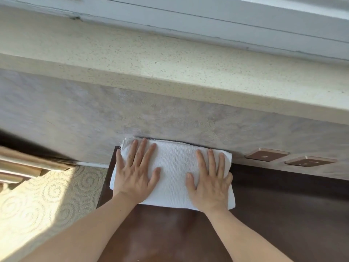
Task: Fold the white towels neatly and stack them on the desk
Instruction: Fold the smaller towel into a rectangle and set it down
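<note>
**Folded towel pressed flat at the far corner of the tabletop**

A folded white towel [174,173] is held down at the far left corner of the dark wooden tabletop [273,214], its far edge tucked against the grey patterned wall [94,120]. The left hand [135,171] and the right hand [210,178] are laid palm-down on it, one toward each end, fingers straight and spread; no grip is closed on the cloth. The flat pressing appears meant to smooth the fold and square the layers. The corner placement may leave the nearer tabletop free for folding.

Layered edges are seen at the towel's left end, where it slightly overhangs the tabletop, but whether one towel or several lie there cannot be told. Much of the cloth is covered by the hands. No unfolded towels are in view. Two brown wall plates [266,155] are seen to the right, their markings too small to read. Patterned carpet [47,195] is visible at left.
</note>
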`<act>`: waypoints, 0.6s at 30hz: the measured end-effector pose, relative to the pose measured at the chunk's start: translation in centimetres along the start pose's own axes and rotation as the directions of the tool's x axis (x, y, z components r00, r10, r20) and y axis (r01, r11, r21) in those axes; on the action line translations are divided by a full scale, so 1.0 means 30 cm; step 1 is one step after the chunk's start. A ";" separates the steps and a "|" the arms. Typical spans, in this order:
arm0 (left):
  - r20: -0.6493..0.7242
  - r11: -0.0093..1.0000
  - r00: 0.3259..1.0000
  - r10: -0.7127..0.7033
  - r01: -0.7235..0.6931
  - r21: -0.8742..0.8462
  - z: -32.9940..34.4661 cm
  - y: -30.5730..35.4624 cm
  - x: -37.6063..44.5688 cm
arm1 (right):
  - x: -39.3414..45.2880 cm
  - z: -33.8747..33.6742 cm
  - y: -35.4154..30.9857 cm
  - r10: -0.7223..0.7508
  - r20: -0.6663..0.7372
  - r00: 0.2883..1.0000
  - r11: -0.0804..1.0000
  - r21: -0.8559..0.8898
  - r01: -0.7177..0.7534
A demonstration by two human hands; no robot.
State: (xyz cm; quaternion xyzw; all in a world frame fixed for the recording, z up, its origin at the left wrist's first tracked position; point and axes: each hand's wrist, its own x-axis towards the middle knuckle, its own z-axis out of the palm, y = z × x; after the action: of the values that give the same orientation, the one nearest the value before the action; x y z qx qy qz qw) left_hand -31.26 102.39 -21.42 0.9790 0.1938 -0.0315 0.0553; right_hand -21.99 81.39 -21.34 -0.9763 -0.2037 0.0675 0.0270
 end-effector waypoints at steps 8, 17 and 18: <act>-0.013 1.000 1.000 0.010 -0.010 0.002 0.001 -0.003 -0.001 | -0.006 -0.020 -0.007 0.007 0.021 1.000 0.999 0.041 -0.008; -0.277 0.918 0.884 0.377 -0.396 -0.014 -0.088 0.126 -0.003 | -0.018 -0.111 -0.068 -0.248 -0.102 0.963 0.962 0.092 0.258; -0.235 0.907 0.886 0.400 -0.419 -0.035 -0.082 0.147 -0.002 | -0.026 -0.101 -0.077 -0.296 -0.090 0.951 0.946 0.107 0.305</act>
State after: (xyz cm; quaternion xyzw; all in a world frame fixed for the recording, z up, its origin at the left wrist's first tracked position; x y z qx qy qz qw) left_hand -29.53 98.62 -18.56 0.9918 -0.0112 0.0991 0.0802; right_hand -23.18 83.12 -18.05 -0.9323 -0.3444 0.0389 0.1029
